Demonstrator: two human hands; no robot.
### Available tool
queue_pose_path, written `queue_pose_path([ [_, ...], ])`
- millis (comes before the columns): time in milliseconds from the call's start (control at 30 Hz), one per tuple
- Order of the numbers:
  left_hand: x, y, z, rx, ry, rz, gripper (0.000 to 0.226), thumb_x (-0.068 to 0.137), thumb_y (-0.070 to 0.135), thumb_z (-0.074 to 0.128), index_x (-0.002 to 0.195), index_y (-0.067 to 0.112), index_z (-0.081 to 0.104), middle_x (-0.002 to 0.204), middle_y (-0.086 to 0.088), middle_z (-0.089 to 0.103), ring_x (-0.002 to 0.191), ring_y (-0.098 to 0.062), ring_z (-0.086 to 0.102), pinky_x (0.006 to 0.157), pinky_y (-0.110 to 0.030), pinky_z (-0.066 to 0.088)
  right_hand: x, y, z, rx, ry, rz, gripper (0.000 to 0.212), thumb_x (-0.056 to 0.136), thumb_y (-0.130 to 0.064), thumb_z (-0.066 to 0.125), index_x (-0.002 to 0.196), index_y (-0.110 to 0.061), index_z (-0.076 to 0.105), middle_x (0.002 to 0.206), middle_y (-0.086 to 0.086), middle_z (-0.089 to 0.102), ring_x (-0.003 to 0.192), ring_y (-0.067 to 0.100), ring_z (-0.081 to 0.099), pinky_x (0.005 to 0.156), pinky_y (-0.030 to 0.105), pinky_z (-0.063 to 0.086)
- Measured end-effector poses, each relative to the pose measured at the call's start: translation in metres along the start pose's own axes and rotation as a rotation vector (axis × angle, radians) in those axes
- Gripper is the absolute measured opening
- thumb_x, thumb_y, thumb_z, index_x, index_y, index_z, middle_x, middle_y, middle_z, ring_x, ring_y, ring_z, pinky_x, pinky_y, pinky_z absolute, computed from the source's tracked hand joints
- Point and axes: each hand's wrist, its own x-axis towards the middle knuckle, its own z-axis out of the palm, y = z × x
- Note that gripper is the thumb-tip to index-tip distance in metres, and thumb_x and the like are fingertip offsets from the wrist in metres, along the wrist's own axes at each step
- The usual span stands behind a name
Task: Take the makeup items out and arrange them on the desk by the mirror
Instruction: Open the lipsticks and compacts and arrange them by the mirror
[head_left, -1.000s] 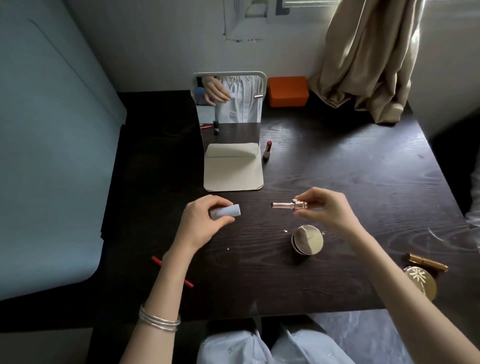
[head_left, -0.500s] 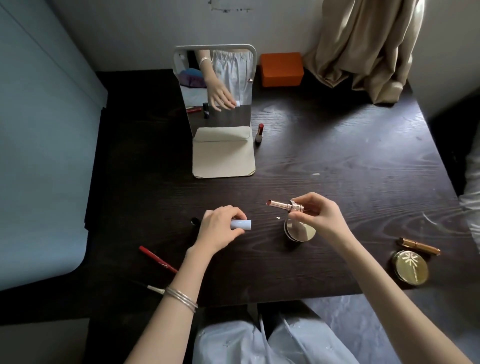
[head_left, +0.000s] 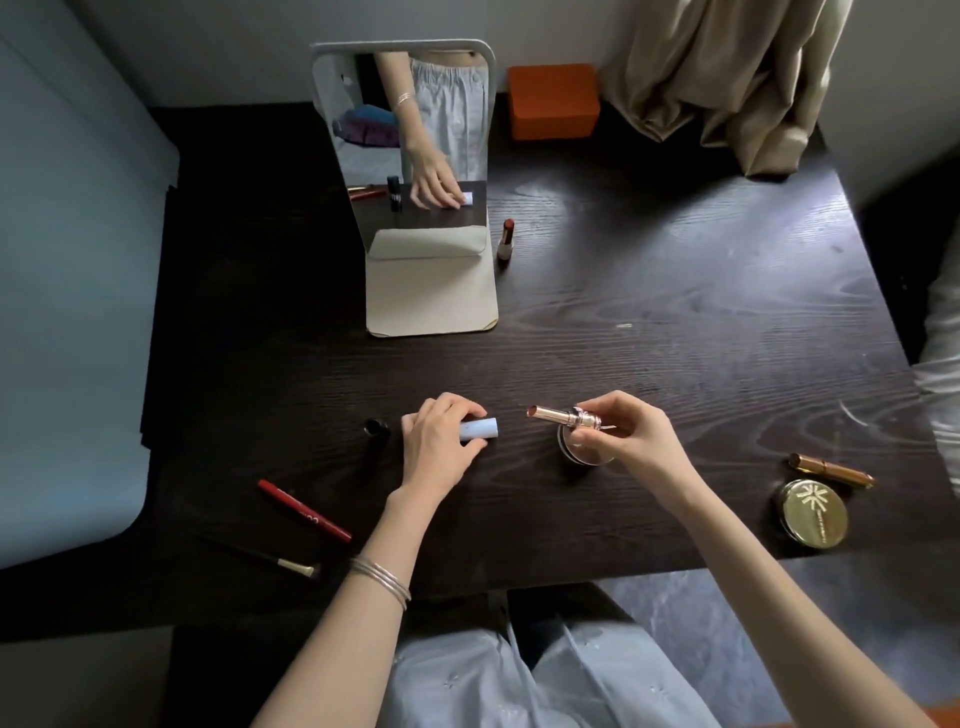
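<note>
My left hand (head_left: 439, 446) grips a pale blue cap (head_left: 480, 429) low over the dark desk (head_left: 675, 332). My right hand (head_left: 631, 434) holds an uncapped rose-gold lipstick (head_left: 563, 415) level, its tip pointing left at the cap, a small gap between them. Under the right hand a round compact (head_left: 582, 453) is partly hidden. The standing mirror (head_left: 410, 140) is at the back, with an open red lipstick (head_left: 505, 239) upright beside its right edge. A small black cap (head_left: 376, 428) stands left of my left hand.
A red pencil (head_left: 304, 510) and a small brush (head_left: 291, 565) lie near the front left edge. A gold compact (head_left: 813, 513) and a gold tube (head_left: 831, 470) sit front right. An orange box (head_left: 552, 101) and a beige curtain (head_left: 722, 78) are at the back.
Both hands have drawn nearer the front edge, still holding the cap and the lipstick. The camera has tilted, showing more of the mirror and the near desk.
</note>
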Motion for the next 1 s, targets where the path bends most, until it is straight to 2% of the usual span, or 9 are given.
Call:
queue_pose_path([
  [100, 0.001, 0.000, -0.003, 0.005, -0.010, -0.008, 0.039, 0.074, 0.028, 0.075, 0.110, 0.030, 0.061, 0.112, 0.011, 0.056, 0.105, -0.010, 0.049, 0.083, -0.026, 0.025, 0.001, 0.001, 0.001, 0.023, -0.007, 0.009, 0.026, 0.069, -0.011, 0.082, 0.090, -0.018, 0.069, 0.078, -0.005, 0.069, 0.071, 0.007, 0.064, 0.068, 0.025, 0.051],
  [233, 0.001, 0.000, -0.006, 0.007, -0.012, -0.017, 0.042, 0.074, 0.031, 0.075, 0.113, 0.031, 0.059, 0.115, 0.011, 0.054, 0.109, -0.010, 0.047, 0.085, -0.025, 0.025, 0.002, 0.000, 0.005, 0.012, -0.016, -0.010, 0.026, 0.069, -0.011, 0.081, 0.090, -0.018, 0.069, 0.077, -0.007, 0.069, 0.070, 0.002, 0.062, 0.069, 0.021, 0.049],
  [433, -0.001, -0.001, -0.014, -0.035, 0.017, -0.011, 0.044, 0.073, 0.032, 0.076, 0.114, 0.030, 0.059, 0.116, 0.012, 0.054, 0.111, -0.011, 0.045, 0.088, -0.026, 0.025, 0.005, -0.007, 0.011, 0.004, -0.020, -0.038, 0.025, 0.069, -0.012, 0.081, 0.088, -0.022, 0.068, 0.081, -0.007, 0.070, 0.075, 0.004, 0.064, 0.073, 0.016, 0.049],
  [600, -0.003, -0.002, -0.024, -0.076, 0.069, -0.011, 0.045, 0.072, 0.033, 0.077, 0.113, 0.029, 0.060, 0.117, 0.011, 0.056, 0.112, -0.011, 0.045, 0.089, -0.026, 0.028, 0.003, -0.016, 0.019, 0.063, -0.030, -0.045, 0.024, 0.070, -0.009, 0.080, 0.086, -0.022, 0.068, 0.084, -0.003, 0.070, 0.079, 0.010, 0.062, 0.075, 0.022, 0.048],
  [700, -0.005, 0.002, -0.040, -0.302, 0.086, -0.008, 0.041, 0.068, 0.030, 0.080, 0.106, 0.028, 0.065, 0.109, 0.013, 0.060, 0.106, -0.010, 0.049, 0.090, -0.025, 0.037, 0.001, -0.022, 0.025, 0.180, -0.044, -0.030, 0.023, 0.071, -0.006, 0.078, 0.086, -0.020, 0.068, 0.081, -0.001, 0.069, 0.079, 0.016, 0.058, 0.070, 0.024, 0.043],
  [767, -0.009, 0.008, -0.054, -0.543, 0.039, 0.003, 0.037, 0.067, 0.026, 0.081, 0.100, 0.030, 0.066, 0.103, 0.017, 0.061, 0.103, -0.005, 0.051, 0.087, -0.014, 0.038, -0.001, -0.027, 0.031, 0.244, -0.083, -0.018, 0.022, 0.071, -0.010, 0.078, 0.087, -0.022, 0.069, 0.077, -0.003, 0.070, 0.076, 0.017, 0.058, 0.070, 0.026, 0.041],
  [867, -0.017, 0.017, -0.070, -0.665, 0.039, 0.098, 0.033, 0.066, 0.022, 0.081, 0.096, 0.027, 0.069, 0.101, 0.015, 0.066, 0.102, 0.001, 0.054, 0.084, -0.003, 0.034, -0.005, -0.033, 0.043, 0.259, -0.177, -0.049, 0.026, 0.070, -0.013, 0.079, 0.093, -0.018, 0.068, 0.083, -0.003, 0.073, 0.081, 0.010, 0.067, 0.079, 0.020, 0.048],
  [933, -0.021, 0.021, -0.076, -0.717, 0.061, 0.129, 0.028, 0.066, 0.020, 0.080, 0.093, 0.021, 0.071, 0.099, 0.012, 0.068, 0.101, 0.000, 0.056, 0.085, -0.004, 0.036, -0.007, -0.037, 0.051, 0.266, -0.220, -0.068, 0.025, 0.074, -0.004, 0.073, 0.098, -0.009, 0.065, 0.083, -0.006, 0.074, 0.082, 0.007, 0.068, 0.076, 0.014, 0.049],
  [1000, -0.022, 0.022, -0.080, -0.768, 0.072, 0.133, 0.023, 0.066, 0.019, 0.080, 0.088, 0.019, 0.072, 0.096, 0.011, 0.069, 0.101, -0.003, 0.059, 0.087, -0.009, 0.040, -0.009, -0.041, 0.058, 0.296, -0.257, -0.075, 0.028, 0.075, -0.004, 0.071, 0.101, -0.003, 0.063, 0.086, -0.004, 0.074, 0.085, 0.009, 0.069, 0.077, 0.016, 0.050],
])
